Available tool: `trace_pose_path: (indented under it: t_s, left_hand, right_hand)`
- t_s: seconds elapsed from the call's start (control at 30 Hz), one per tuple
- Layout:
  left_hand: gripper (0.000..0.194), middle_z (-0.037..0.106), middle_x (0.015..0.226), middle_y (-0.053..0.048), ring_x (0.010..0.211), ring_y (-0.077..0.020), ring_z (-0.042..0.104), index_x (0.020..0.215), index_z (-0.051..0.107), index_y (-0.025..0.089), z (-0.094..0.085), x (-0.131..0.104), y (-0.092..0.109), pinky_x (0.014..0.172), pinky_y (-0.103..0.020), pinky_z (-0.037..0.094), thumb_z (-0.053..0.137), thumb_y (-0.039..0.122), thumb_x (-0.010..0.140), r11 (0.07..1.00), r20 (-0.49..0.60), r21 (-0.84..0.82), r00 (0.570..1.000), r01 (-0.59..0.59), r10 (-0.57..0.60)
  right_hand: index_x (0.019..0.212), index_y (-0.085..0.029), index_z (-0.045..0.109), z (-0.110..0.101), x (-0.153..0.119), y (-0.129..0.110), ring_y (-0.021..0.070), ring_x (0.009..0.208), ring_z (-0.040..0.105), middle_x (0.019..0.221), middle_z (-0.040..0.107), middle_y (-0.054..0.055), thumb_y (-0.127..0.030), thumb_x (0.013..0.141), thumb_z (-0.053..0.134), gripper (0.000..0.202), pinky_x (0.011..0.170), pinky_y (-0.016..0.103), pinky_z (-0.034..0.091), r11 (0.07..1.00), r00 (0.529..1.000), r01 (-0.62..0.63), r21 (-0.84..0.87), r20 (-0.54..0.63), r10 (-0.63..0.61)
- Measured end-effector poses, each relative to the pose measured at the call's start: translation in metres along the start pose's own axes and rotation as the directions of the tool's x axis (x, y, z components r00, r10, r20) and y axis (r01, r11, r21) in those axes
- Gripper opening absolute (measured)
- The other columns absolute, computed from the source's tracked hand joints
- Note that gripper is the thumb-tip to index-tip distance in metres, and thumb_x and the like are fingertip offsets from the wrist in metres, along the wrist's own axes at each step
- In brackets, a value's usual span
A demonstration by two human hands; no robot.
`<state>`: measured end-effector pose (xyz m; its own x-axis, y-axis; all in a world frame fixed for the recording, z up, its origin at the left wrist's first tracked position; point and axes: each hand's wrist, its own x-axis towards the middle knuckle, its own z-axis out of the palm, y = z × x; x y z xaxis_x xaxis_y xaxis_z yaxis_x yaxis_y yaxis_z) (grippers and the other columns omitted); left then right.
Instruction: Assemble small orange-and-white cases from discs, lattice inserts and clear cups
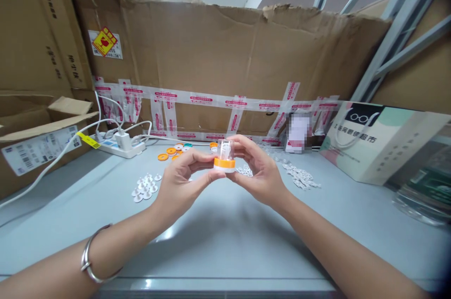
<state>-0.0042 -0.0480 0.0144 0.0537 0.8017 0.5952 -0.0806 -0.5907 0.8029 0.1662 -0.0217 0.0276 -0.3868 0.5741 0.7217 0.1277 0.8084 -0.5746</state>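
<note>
Between my two hands, above the middle of the table, is a small clear plastic container point(224, 151) with an orange and white round base. White parts show inside its clear upper section. My left hand point(186, 177) pinches the orange base from the left, thumb low and fingers behind. From the right, my right hand point(255, 167) holds the clear section and base between thumb and fingers. White disc pieces with stems point(145, 188) lie in a cluster left of my left hand. Orange rings point(171, 151) lie behind it. Small white parts point(302, 177) are spread right of my right hand.
A power strip point(123, 146) with white cables sits at the back left beside an open cardboard box point(42, 134). Tall taped cardboard point(211, 55) walls the back. At right stand a printed paper bag point(366, 144) and a large clear bottle point(426, 186).
</note>
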Motion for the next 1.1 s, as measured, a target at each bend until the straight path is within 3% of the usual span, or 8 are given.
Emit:
trace_pose_path:
  t_s: [0.17,0.23,0.3,0.4,0.5,0.7,0.83,1.1]
  left_hand:
    - [0.026,0.066,0.093,-0.005,0.088,-0.0161,0.063,0.092,0.056,0.018,-0.002,0.007,0.003,0.076,-0.027,0.053,0.067,0.03,0.073,0.966,0.14,-0.104,0.965,0.236,-0.221]
    - [0.025,0.066,0.093,-0.004,0.088,-0.0147,0.062,0.091,0.056,0.018,-0.002,0.009,0.004,0.077,-0.025,0.052,0.068,0.03,0.073,0.954,0.107,-0.092,0.955,0.286,-0.276]
    - [0.028,0.065,0.092,-0.004,0.087,-0.014,0.062,0.091,0.055,0.018,-0.001,0.011,0.005,0.075,-0.024,0.051,0.07,0.028,0.07,0.952,0.043,-0.104,0.958,0.287,-0.284]
    - [0.033,0.064,0.086,-0.002,0.08,-0.0126,0.062,0.091,0.051,0.018,0.0,0.012,0.005,0.068,-0.022,0.051,0.073,0.026,0.067,0.957,-0.044,-0.161,0.967,0.24,-0.25]
    - [0.039,0.064,0.083,-0.002,0.076,-0.0131,0.062,0.095,0.047,0.019,-0.001,0.013,0.005,0.064,-0.023,0.05,0.073,0.025,0.066,0.958,-0.043,-0.185,0.972,0.221,-0.232]
    - [0.041,0.064,0.09,-0.002,0.08,-0.0129,0.06,0.101,0.044,0.022,-0.001,0.011,0.006,0.068,-0.024,0.048,0.071,0.028,0.07,0.956,-0.014,-0.131,0.964,0.263,-0.267]
    - [0.04,0.064,0.09,0.001,0.083,-0.0122,0.06,0.101,0.044,0.024,-0.001,0.012,0.007,0.072,-0.024,0.046,0.07,0.027,0.071,0.959,0.003,-0.115,0.966,0.258,-0.26]
    - [0.037,0.063,0.09,0.002,0.087,-0.0133,0.06,0.099,0.046,0.024,-0.003,0.012,0.009,0.074,-0.024,0.048,0.071,0.026,0.071,0.971,0.046,-0.096,0.975,0.219,-0.216]
  right_hand:
    - [0.117,-0.032,0.05,0.0,-0.001,0.003,0.0146,0.089,0.052,0.102,0.05,0.003,-0.022,0.072,0.065,0.048,0.083,0.033,0.049,0.998,1.0,0.009,-0.059,-0.004,-0.009]
    - [0.12,-0.032,0.048,0.005,-0.003,0.002,0.0134,0.084,0.052,0.093,0.051,0.002,-0.023,0.073,0.065,0.05,0.082,0.032,0.049,0.998,0.998,-0.059,-0.012,-0.027,0.058]
    - [0.123,-0.031,0.041,0.013,-0.005,0.0,0.0122,0.08,0.054,0.087,0.052,0.0,-0.026,0.071,0.068,0.059,0.08,0.032,0.049,0.97,0.977,-0.192,0.148,-0.068,0.203]
    - [0.112,-0.025,0.045,0.025,-0.007,-0.005,0.0112,0.076,0.058,0.083,0.058,-0.001,-0.029,0.062,0.075,0.059,0.075,0.029,0.051,0.796,0.888,-0.401,0.452,-0.021,0.46]
    - [0.091,-0.018,0.057,0.033,-0.008,-0.011,0.0097,0.074,0.059,0.081,0.062,0.001,-0.031,0.063,0.075,0.035,0.077,0.027,0.051,0.605,0.814,-0.496,0.624,0.091,0.573]
    - [0.091,-0.018,0.063,0.037,-0.009,-0.018,0.0091,0.079,0.061,0.084,0.065,0.001,-0.03,0.068,0.071,0.027,0.086,0.027,0.049,0.445,0.77,-0.483,0.754,0.125,0.625]
    - [0.094,-0.017,0.063,0.036,-0.009,-0.019,0.0088,0.085,0.06,0.096,0.064,0.003,-0.028,0.071,0.07,0.027,0.089,0.026,0.047,0.417,0.792,-0.454,0.787,0.144,0.593]
    - [0.091,-0.014,0.064,0.033,-0.011,-0.017,0.0103,0.086,0.062,0.087,0.066,0.004,-0.032,0.08,0.059,0.022,0.088,0.025,0.049,0.344,0.811,-0.481,0.807,0.259,0.525]
